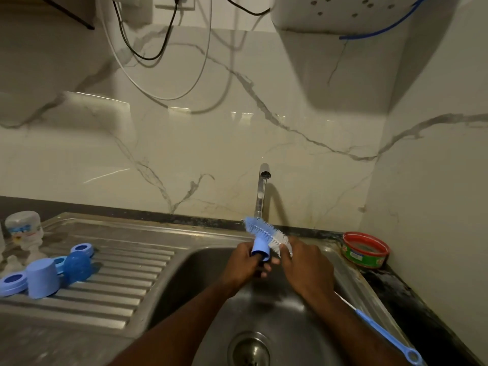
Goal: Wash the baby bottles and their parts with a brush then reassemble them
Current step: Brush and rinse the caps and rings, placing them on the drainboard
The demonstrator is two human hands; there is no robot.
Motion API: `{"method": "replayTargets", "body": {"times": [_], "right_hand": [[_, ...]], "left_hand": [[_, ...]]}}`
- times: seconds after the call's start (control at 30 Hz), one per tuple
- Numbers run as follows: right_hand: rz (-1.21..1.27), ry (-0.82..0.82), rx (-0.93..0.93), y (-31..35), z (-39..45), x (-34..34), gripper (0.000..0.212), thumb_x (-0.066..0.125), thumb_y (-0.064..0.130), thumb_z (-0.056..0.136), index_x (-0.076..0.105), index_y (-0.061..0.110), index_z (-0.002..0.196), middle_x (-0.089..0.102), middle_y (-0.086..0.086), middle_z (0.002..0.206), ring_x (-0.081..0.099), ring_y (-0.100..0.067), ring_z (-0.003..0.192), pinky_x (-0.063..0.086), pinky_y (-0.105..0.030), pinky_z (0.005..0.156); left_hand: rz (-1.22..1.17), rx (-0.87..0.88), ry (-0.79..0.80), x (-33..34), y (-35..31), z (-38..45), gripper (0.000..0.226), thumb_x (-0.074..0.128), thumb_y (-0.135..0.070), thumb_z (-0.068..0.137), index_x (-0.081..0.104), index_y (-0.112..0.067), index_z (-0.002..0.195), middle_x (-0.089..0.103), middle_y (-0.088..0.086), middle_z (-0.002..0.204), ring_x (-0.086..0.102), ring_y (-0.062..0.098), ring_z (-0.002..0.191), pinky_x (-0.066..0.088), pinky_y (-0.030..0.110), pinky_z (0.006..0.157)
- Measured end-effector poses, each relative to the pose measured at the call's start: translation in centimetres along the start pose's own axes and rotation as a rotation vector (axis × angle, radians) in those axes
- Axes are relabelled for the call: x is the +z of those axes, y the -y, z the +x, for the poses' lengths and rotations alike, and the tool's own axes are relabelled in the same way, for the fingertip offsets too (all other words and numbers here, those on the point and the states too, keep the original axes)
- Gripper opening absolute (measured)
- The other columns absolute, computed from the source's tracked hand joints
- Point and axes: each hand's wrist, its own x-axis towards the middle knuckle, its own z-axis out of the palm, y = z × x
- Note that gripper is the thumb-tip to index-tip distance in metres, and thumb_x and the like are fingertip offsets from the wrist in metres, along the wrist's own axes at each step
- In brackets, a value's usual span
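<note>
A: Start at the left. What is on the drainboard [111, 260]?

B: Ribbed steel, wet-looking. A clear bottle [23, 228] stands at its far left corner. In front of it lie blue parts: a ring [84, 250] farthest back, a translucent blue dome [78, 266] just beside it, an upturned cap [42, 278] in front, and a second ring [12, 282] at the near left edge, touching the cap.

A: The wall?

B: Pale marble-look panels with grey veins. Black and white cables [148, 48] hang in loops at upper left.

A: The sink [200, 273]?

B: Steel basin, drain [249, 351] at the bottom centre. The tap [262, 191] rises behind it; whether water runs, I cannot tell.

A: The hands?

B: Both are over the basin. The left hand [247, 262] has its fingers curled round a small blue cylindrical part [261, 247]. The right hand [303, 265] grips the brush [264, 231] near its bristles; the blue and white head passes behind the part and sticks out up and to the left. The blue handle runs down past the right forearm to a loop at lower right.

A: Right of the sink?

B: A dark, wet counter [412, 299] with a round red-rimmed tub [365, 250] at the back. A white appliance [343, 14] with a blue hose is mounted high on the wall.
</note>
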Motion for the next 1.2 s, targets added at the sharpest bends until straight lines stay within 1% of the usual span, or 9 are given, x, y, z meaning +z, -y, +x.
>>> {"method": "replayTargets", "body": {"times": [0.1, 0.3, 0.4, 0.5, 0.57, 0.77, 0.9, 1.13, 1.2], "right_hand": [[-0.040, -0.024, 0.011, 0.1, 0.3, -0.5, 0.037, 0.037, 0.050, 0.105, 0.053, 0.030, 0.132, 0.069, 0.003, 0.110, 0.065, -0.016, 0.097, 0.043, -0.030, 0.071], [0.034, 0.084, -0.251, 0.0, -0.7, -1.1, 0.033, 0.041, 0.051, 0.102, 0.054, 0.034, 0.128, 0.069, 0.005, 0.111, 0.066, -0.017, 0.096, 0.050, -0.033, 0.076], [-0.006, -0.010, -0.156, 0.3, 0.1, -1.2, 0.028, 0.040, 0.048, 0.104, 0.054, 0.034, 0.124, 0.070, 0.004, 0.103, 0.066, -0.017, 0.090, 0.043, -0.030, 0.069], [-0.040, -0.024, -0.057, 0.0, 0.6, -1.3, 0.029, 0.039, 0.048, 0.105, 0.055, 0.034, 0.124, 0.070, 0.006, 0.103, 0.065, -0.016, 0.089, 0.043, -0.029, 0.068], [-0.017, -0.019, -0.068, -0.6, 0.4, -1.2, 0.031, 0.039, 0.049, 0.105, 0.055, 0.033, 0.126, 0.070, 0.005, 0.104, 0.066, -0.016, 0.091, 0.046, -0.030, 0.070], [0.057, -0.101, -0.122, -0.4, 0.2, -1.3, 0.033, 0.048, 0.048, 0.101, 0.060, 0.029, 0.125, 0.073, 0.003, 0.101, 0.068, -0.019, 0.089, 0.046, -0.029, 0.068], [0.089, -0.045, -0.117, 0.1, 0.1, -1.5, 0.038, 0.048, 0.049, 0.102, 0.060, 0.030, 0.133, 0.071, 0.001, 0.116, 0.066, -0.019, 0.104, 0.041, -0.027, 0.076], [0.110, -0.030, -0.122, -0.2, -0.1, -1.9, 0.035, 0.047, 0.050, 0.102, 0.060, 0.030, 0.128, 0.071, 0.003, 0.112, 0.066, -0.016, 0.097, 0.041, -0.026, 0.071], [0.109, -0.060, -0.126, 0.0, -0.3, -1.4, 0.033, 0.049, 0.050, 0.100, 0.062, 0.030, 0.124, 0.072, 0.003, 0.107, 0.067, -0.017, 0.093, 0.038, -0.026, 0.068]], "left_hand": [[-0.032, -0.030, -0.026, 1.1, 0.4, 0.4, 0.023, 0.054, -0.032, 0.103, 0.068, -0.016, 0.111, 0.077, 0.005, 0.090, 0.073, 0.016, 0.074, 0.057, 0.024, 0.064], [0.079, -0.281, -0.436, 0.6, -1.1, 2.7, 0.025, 0.056, -0.034, 0.102, 0.058, -0.013, 0.114, 0.070, 0.009, 0.092, 0.070, 0.017, 0.079, 0.056, 0.028, 0.060], [-0.156, -0.274, -0.276, 0.1, -1.1, 1.1, 0.025, 0.058, -0.035, 0.101, 0.068, -0.012, 0.102, 0.072, 0.004, 0.078, 0.067, 0.015, 0.068, 0.055, 0.026, 0.058], [0.019, -0.117, -0.069, -0.1, -1.0, -0.2, 0.022, 0.071, -0.013, 0.092, 0.066, -0.017, 0.112, 0.069, -0.001, 0.099, 0.067, 0.013, 0.090, 0.058, 0.023, 0.072], [0.149, 0.008, -0.097, 0.2, -1.0, -0.1, 0.041, 0.073, 0.003, 0.086, 0.060, -0.020, 0.116, 0.063, -0.007, 0.102, 0.063, 0.009, 0.092, 0.054, 0.014, 0.068], [-0.012, 0.244, -0.246, 0.2, -1.5, -0.2, 0.011, 0.073, -0.012, 0.091, 0.073, -0.019, 0.099, 0.074, -0.004, 0.084, 0.070, 0.012, 0.077, 0.055, 0.019, 0.064], [0.121, 0.378, -0.150, -0.9, -1.4, -0.4, 0.020, 0.073, -0.003, 0.088, 0.070, -0.017, 0.102, 0.075, -0.010, 0.089, 0.071, 0.007, 0.086, 0.055, 0.018, 0.072], [-0.041, 0.219, -0.420, -1.6, -1.2, 0.5, 0.010, 0.075, -0.016, 0.089, 0.072, -0.024, 0.095, 0.076, -0.011, 0.080, 0.071, 0.003, 0.076, 0.053, 0.014, 0.063], [0.034, 0.206, -0.366, -1.7, -0.7, 0.5, 0.007, 0.075, -0.021, 0.089, 0.073, -0.022, 0.095, 0.076, -0.009, 0.080, 0.072, 0.010, 0.082, 0.053, 0.016, 0.067]]}}
